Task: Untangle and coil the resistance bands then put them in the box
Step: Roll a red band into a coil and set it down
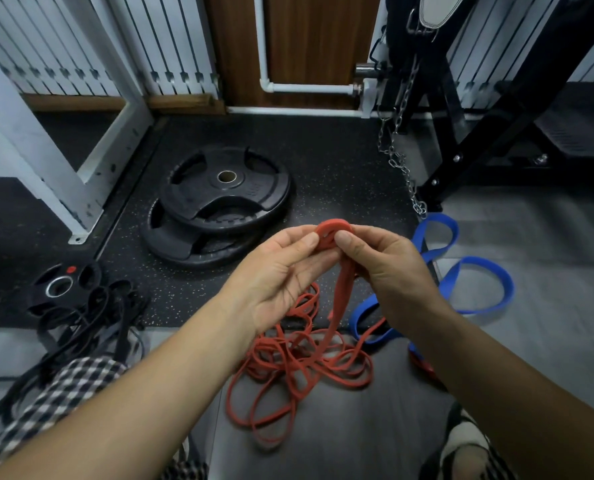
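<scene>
Both hands are raised over the floor and pinch a small tight coil at the end of a red resistance band (330, 233). My left hand (278, 271) holds the coil from the left, and my right hand (385, 268) presses it with thumb and fingers from the right. The band hangs down from the coil into a loose tangle of red bands (299, 368) on the grey surface below. A wide blue band (472, 271) lies in loops on the floor to the right, partly under my right arm. A heap of black bands (91, 323) lies at the left. No box is in view.
Two stacked black weight plates (219, 206) lie on the speckled rubber mat ahead. A small plate (63, 282) sits by the black bands. A white frame (46, 143) stands at the left, a black rack with a hanging chain (403, 161) at the right.
</scene>
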`<state>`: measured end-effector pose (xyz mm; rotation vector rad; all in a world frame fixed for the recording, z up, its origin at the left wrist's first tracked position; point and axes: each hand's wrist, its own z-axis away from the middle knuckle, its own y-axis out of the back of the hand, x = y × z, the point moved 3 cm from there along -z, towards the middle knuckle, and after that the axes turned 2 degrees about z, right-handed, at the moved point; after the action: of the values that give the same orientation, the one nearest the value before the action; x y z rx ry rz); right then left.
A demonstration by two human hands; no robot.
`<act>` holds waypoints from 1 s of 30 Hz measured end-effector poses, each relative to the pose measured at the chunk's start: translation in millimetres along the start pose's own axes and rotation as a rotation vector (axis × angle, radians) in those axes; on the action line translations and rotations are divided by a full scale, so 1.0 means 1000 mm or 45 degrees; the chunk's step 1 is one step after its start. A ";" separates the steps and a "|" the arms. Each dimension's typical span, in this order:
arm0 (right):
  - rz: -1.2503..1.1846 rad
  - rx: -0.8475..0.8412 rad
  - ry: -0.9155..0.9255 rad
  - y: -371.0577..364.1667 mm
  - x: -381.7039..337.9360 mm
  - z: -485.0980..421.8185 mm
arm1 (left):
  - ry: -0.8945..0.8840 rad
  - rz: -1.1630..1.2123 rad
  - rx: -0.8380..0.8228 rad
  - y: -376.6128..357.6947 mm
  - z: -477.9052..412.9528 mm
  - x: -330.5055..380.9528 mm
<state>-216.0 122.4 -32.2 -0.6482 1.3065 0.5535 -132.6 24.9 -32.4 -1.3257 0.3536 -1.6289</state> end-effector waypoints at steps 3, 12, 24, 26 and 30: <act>0.299 -0.014 0.042 0.008 -0.007 -0.002 | -0.101 -0.600 0.091 0.005 0.001 0.008; 0.606 -0.106 0.107 0.003 -0.012 -0.001 | -0.377 -1.171 0.048 0.001 0.000 0.019; 0.192 -0.064 0.090 -0.001 -0.007 -0.003 | -0.174 -0.196 0.092 0.002 0.000 0.004; 0.297 -0.051 0.134 0.000 -0.007 -0.002 | -0.170 -0.199 0.093 0.001 0.000 0.004; 0.715 -0.028 0.229 0.006 -0.013 -0.004 | -0.169 -0.614 0.076 0.003 0.001 0.012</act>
<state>-225.0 123.4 -20.8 -0.3458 1.6644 0.9820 -129.8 13.8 -27.4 -1.5434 -0.1070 -1.9095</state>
